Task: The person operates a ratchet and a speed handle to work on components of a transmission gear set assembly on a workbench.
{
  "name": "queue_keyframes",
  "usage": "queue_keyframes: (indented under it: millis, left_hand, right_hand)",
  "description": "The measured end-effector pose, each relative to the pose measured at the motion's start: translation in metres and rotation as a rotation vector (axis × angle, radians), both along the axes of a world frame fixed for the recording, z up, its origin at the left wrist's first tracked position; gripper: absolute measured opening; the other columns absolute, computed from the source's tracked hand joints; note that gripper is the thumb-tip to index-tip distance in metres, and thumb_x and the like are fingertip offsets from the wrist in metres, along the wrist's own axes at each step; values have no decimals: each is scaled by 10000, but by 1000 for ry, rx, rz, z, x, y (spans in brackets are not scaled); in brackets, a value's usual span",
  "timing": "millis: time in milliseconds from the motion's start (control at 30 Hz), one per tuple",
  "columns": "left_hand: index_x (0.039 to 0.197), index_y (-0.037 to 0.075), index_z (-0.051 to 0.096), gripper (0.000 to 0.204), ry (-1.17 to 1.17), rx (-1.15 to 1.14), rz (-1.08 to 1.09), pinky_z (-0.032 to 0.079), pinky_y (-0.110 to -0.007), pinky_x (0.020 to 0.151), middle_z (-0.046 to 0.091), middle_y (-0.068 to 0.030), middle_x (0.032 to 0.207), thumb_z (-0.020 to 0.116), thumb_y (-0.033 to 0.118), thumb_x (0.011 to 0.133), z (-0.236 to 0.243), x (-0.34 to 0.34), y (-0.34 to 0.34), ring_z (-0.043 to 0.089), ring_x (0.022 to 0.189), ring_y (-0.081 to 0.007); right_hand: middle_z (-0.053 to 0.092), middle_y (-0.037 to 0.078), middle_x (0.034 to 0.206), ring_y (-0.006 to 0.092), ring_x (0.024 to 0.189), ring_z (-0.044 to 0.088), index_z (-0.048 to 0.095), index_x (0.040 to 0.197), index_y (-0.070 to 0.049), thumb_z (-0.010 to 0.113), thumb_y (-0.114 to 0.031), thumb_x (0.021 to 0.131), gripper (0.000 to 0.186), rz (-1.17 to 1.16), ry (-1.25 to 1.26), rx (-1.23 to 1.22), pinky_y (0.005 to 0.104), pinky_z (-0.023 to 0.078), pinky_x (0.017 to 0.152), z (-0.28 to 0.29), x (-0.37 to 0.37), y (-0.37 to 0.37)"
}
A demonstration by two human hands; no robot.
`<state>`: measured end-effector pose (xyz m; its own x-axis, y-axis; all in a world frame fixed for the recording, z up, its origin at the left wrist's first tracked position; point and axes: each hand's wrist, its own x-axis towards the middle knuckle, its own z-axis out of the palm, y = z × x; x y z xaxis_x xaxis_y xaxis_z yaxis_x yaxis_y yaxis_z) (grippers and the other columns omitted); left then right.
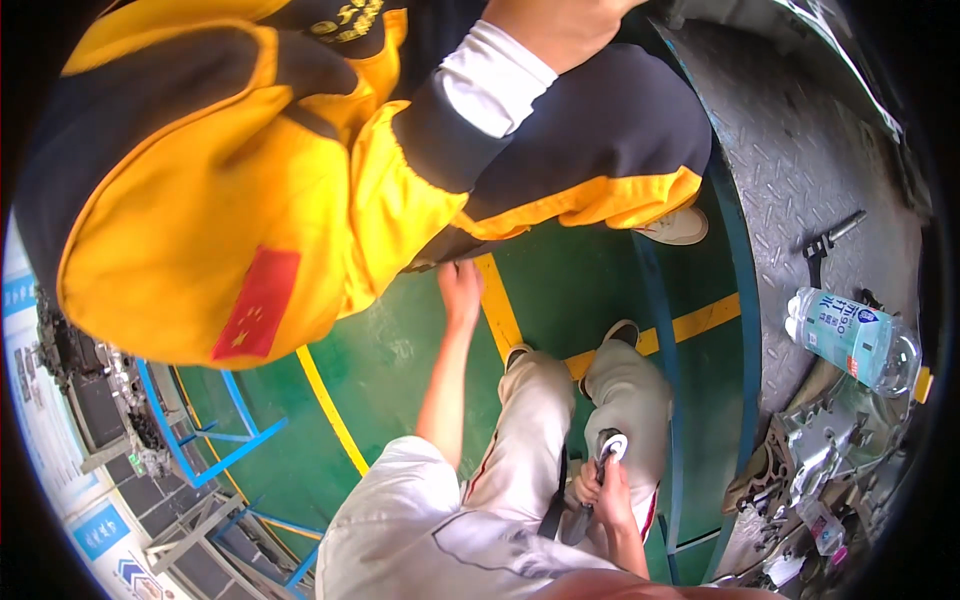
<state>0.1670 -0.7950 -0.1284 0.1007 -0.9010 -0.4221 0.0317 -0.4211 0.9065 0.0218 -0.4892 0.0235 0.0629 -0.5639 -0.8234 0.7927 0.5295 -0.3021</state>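
My right hand [606, 494] is closed round the dark body of a hand-held grinder-like tool [582, 522], low in front of my trouser leg. A small white round disc [618, 446] shows at the tool's upper end. My left arm stretches forward, and my left hand [461, 292] meets the lower edge of a co-worker's yellow and dark jacket [230, 190]. Its fingers look curled; the fingertips and anything in them are hidden there. The co-worker bends across the view from the upper left, with a bare hand [565, 28] and white cuff at the top.
A grey tread-plate platform [770, 150] runs along the right side. On it lie a clear plastic bottle [858, 342] with a blue label, a dark metal tool [832, 240] and metal parts [800, 470]. Blue frames [225, 455] stand at left on the green floor [375, 350].
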Motion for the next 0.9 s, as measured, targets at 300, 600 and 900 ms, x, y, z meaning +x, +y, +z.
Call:
queue_keyframes:
  millis: [300, 600, 900]
  left_hand:
    - [736, 123, 398, 208, 53, 122, -220, 263, -209, 343, 357, 65, 528, 508, 210, 889, 8, 13, 14, 339, 400, -46]
    - [747, 132, 366, 263, -44, 397, -352, 209, -214, 356, 274, 61, 525, 558, 249, 882, 32, -4, 182, 275, 414, -40]
    - [715, 58, 503, 165, -165, 130, -676, 297, -215, 443, 454, 19, 573, 551, 141, 850, 99, -121, 387, 390, 487, -47]
  right_hand:
    - [260, -32, 515, 80, 419, 239, 362, 634, -81, 318, -476, 944, 504, -213, -56, 155, 242, 189, 399, 109, 25, 69]
    - [307, -67, 565, 49, 465, 266, 423, 749, -90, 386, -331, 962, 323, -192, -35, 11, 219, 230, 415, 116, 7, 172]
    - [313, -61, 602, 43, 478, 255, 417, 957, -81, 356, -293, 974, 222, -373, -125, -119, 201, 214, 419, 127, -24, 344]
